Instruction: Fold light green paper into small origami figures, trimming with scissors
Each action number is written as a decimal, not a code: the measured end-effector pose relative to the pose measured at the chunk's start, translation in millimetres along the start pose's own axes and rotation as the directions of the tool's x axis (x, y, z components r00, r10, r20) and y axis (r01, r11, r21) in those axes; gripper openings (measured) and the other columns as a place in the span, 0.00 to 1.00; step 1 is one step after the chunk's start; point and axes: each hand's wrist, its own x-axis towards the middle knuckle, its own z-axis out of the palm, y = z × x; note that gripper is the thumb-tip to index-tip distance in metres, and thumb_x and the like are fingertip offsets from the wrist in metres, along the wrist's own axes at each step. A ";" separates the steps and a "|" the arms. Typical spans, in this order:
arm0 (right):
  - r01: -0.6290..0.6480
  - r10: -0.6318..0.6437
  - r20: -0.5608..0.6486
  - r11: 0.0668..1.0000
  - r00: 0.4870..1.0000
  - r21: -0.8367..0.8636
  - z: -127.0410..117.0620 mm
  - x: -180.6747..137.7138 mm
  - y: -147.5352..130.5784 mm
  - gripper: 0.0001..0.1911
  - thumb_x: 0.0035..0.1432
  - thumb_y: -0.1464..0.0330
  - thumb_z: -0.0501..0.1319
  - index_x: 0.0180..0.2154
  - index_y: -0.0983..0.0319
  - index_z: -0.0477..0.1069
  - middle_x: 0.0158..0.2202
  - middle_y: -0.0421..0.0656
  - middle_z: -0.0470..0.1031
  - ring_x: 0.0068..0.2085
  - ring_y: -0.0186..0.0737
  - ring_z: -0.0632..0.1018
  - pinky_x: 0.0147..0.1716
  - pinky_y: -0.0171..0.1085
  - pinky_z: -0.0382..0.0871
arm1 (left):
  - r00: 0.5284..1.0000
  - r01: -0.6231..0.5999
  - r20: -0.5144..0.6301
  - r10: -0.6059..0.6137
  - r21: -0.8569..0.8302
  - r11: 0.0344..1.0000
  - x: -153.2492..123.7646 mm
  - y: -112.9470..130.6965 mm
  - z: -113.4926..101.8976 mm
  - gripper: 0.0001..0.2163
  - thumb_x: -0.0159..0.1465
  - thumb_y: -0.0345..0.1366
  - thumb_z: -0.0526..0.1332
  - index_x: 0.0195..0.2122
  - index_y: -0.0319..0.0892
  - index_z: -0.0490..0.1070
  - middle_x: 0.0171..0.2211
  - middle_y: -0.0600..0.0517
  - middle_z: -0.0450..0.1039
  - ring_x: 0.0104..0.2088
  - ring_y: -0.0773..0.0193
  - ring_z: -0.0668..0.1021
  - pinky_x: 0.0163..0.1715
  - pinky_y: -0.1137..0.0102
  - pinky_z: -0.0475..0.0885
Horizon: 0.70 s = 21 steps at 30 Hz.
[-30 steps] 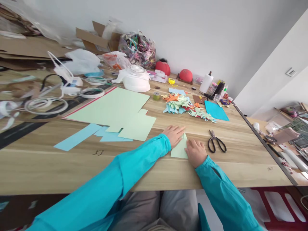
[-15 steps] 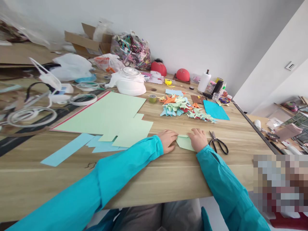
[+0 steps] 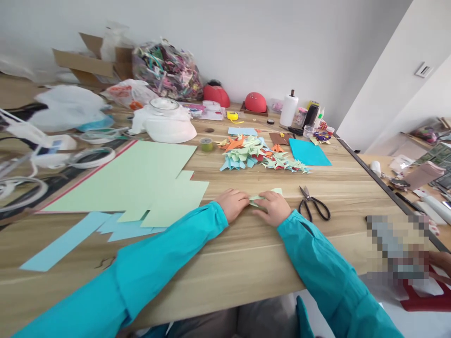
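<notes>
A small piece of pale green paper (image 3: pixel 278 191), partly folded, lies on the wooden table between my hands. My left hand (image 3: pixel 232 205) rests at its left end, fingertips closed on the edge. Across the paper lies my right hand (image 3: pixel 274 208), its fingers pressing on it and covering most of it. Just right of that hand are black-handled scissors (image 3: pixel 314 203), blades a little apart. Beyond my hands is a heap of folded paper shapes (image 3: pixel 250 152) in green, orange, blue and red.
Large green sheets (image 3: pixel 141 178) and blue paper strips (image 3: pixel 66 241) lie at left. A turquoise sheet (image 3: pixel 310 152), green tape roll (image 3: pixel 206 144), yellow tape measure (image 3: pixel 232 115) and white bottle (image 3: pixel 289 109) stand farther back. Another person's hand (image 3: pixel 440 263) shows at right.
My right hand has moved left, closer to my left hand, and lies over the paper. The paper has turned and looks more folded. The view has swung right.
</notes>
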 end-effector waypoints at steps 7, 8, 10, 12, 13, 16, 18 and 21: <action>0.144 -0.145 0.032 0.989 0.989 0.016 1.4 3.9 22.6 0.16 0.57 0.73 0.56 0.46 0.52 0.72 0.50 0.42 0.72 0.53 0.39 0.68 0.52 0.43 0.55 | 0.991 0.021 -0.128 -0.030 -0.071 0.997 -5.3 8.8 -5.4 0.12 0.64 0.34 0.50 0.37 0.38 0.72 0.39 0.45 0.74 0.37 0.60 0.74 0.37 0.65 0.68; 0.155 -0.155 0.034 0.988 0.987 0.009 1.6 3.5 23.8 0.17 0.57 0.74 0.56 0.46 0.52 0.72 0.50 0.42 0.72 0.54 0.39 0.67 0.53 0.44 0.54 | 0.989 -0.010 -0.145 -0.003 -0.089 0.996 -6.0 9.1 -3.6 0.12 0.64 0.33 0.49 0.38 0.38 0.72 0.39 0.45 0.74 0.38 0.60 0.74 0.38 0.66 0.69; 0.177 -0.177 0.034 0.984 0.984 0.001 2.5 2.0 24.4 0.15 0.57 0.73 0.57 0.45 0.52 0.72 0.49 0.41 0.73 0.54 0.40 0.67 0.53 0.46 0.53 | 0.988 -0.056 -0.146 0.043 -0.085 0.995 -6.0 9.9 0.0 0.13 0.64 0.30 0.48 0.37 0.37 0.72 0.39 0.45 0.74 0.38 0.61 0.73 0.40 0.66 0.69; 0.186 -0.186 -0.002 0.983 0.983 0.002 3.8 0.8 23.3 0.13 0.56 0.69 0.59 0.44 0.53 0.73 0.49 0.42 0.73 0.54 0.42 0.67 0.53 0.47 0.54 | 0.995 -0.045 -0.095 0.042 -0.034 0.998 -4.4 12.0 2.1 0.13 0.64 0.28 0.48 0.35 0.36 0.73 0.36 0.43 0.74 0.36 0.60 0.73 0.38 0.65 0.69; 0.185 -0.184 -0.031 0.983 0.982 0.005 4.4 0.6 22.5 0.12 0.56 0.67 0.60 0.43 0.54 0.73 0.48 0.43 0.74 0.54 0.42 0.67 0.53 0.47 0.54 | 0.998 -0.025 -0.060 0.024 -0.005 1.000 -3.1 13.5 2.5 0.13 0.63 0.27 0.48 0.34 0.35 0.72 0.34 0.43 0.73 0.35 0.60 0.72 0.37 0.64 0.69; 0.179 -0.177 -0.091 0.984 0.980 0.017 5.6 1.2 20.9 0.09 0.57 0.64 0.59 0.39 0.55 0.75 0.44 0.44 0.76 0.50 0.40 0.70 0.50 0.43 0.58 | 0.999 0.034 0.004 -0.034 0.032 0.999 0.7 18.5 4.4 0.13 0.62 0.25 0.47 0.30 0.35 0.72 0.29 0.43 0.71 0.33 0.58 0.71 0.34 0.63 0.70; 0.174 -0.170 -0.097 0.984 0.981 0.039 5.9 1.9 21.0 0.09 0.59 0.66 0.57 0.35 0.56 0.76 0.41 0.43 0.77 0.46 0.38 0.73 0.46 0.40 0.60 | 0.998 0.058 -0.024 -0.058 0.004 0.998 1.3 20.0 8.9 0.14 0.63 0.25 0.47 0.29 0.35 0.72 0.29 0.43 0.70 0.33 0.58 0.71 0.34 0.62 0.70; 0.149 -0.138 -0.107 0.984 0.985 0.102 5.0 1.7 21.0 0.09 0.59 0.67 0.56 0.33 0.57 0.76 0.40 0.43 0.77 0.44 0.37 0.73 0.45 0.38 0.62 | 0.987 0.066 -0.141 -0.077 -0.078 0.995 -2.6 17.9 18.4 0.15 0.64 0.28 0.47 0.29 0.36 0.72 0.31 0.43 0.71 0.33 0.59 0.71 0.35 0.62 0.70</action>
